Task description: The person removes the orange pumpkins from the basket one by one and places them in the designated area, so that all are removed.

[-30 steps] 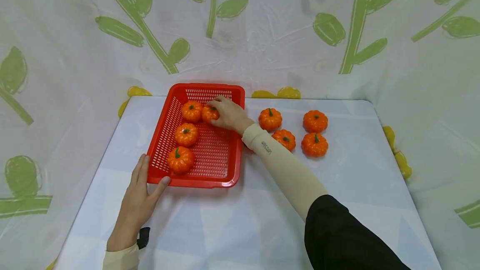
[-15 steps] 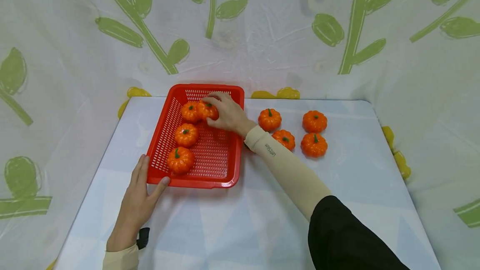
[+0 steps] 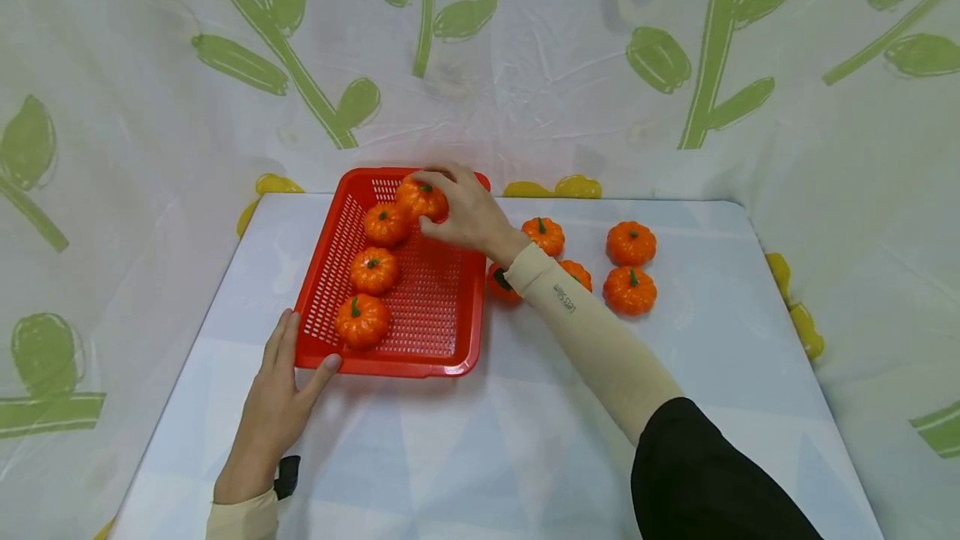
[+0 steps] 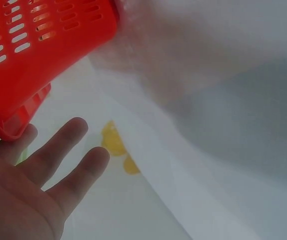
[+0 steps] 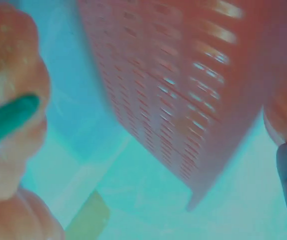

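Note:
In the head view my right hand holds a small orange pumpkin by its right side, above the back of a red plastic basket. A fingertip shows against this pumpkin at the right edge of the right wrist view. Three more pumpkins, one of them nearest the front, lie along the basket's left side. My left hand touches the basket's front left corner, thumb over the rim and fingers straight along the outer side. The left wrist view shows its fingers spread beneath the red corner.
To the right of the basket, several pumpkins rest on the pale table; one pumpkin sits beside the basket wall, partly hidden by my right forearm. Another pumpkin lies farther right. A patterned curtain rises behind the table.
My right hand has moved back and up with the pumpkin, after a small shift to the left. More of the pumpkin beside the basket now shows. My left hand and the basket stay put.

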`<state>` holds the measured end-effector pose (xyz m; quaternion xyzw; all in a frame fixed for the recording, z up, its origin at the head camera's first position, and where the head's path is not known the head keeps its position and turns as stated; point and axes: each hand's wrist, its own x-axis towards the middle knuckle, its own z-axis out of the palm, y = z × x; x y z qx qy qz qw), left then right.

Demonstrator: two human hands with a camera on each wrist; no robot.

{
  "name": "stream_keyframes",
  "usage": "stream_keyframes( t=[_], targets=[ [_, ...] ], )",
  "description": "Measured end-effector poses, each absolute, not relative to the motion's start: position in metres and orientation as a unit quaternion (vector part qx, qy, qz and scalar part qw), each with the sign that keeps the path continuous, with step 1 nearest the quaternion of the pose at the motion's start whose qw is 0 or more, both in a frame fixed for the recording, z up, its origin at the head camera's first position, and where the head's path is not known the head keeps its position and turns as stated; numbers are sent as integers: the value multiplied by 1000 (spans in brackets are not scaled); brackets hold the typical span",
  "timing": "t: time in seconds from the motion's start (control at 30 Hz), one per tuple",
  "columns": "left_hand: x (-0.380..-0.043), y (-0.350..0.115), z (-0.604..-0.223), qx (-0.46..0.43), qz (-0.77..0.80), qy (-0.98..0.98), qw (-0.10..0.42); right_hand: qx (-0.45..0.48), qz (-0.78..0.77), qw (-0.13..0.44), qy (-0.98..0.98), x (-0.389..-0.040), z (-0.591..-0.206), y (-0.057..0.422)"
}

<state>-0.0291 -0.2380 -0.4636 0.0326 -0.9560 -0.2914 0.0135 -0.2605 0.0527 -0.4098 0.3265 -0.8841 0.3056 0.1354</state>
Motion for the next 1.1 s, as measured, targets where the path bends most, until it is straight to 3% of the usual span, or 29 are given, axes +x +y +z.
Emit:
stream_keyframes(
  t=[0.53, 1.1],
  targets=[
    [-29, -240, -467, 16, -302, -953, 27, 323, 314, 172, -876, -246, -387, 111],
    [-28, -240, -465, 18, -299, -954, 19, 301, 278, 210, -887, -211, -382, 215]
  ],
)
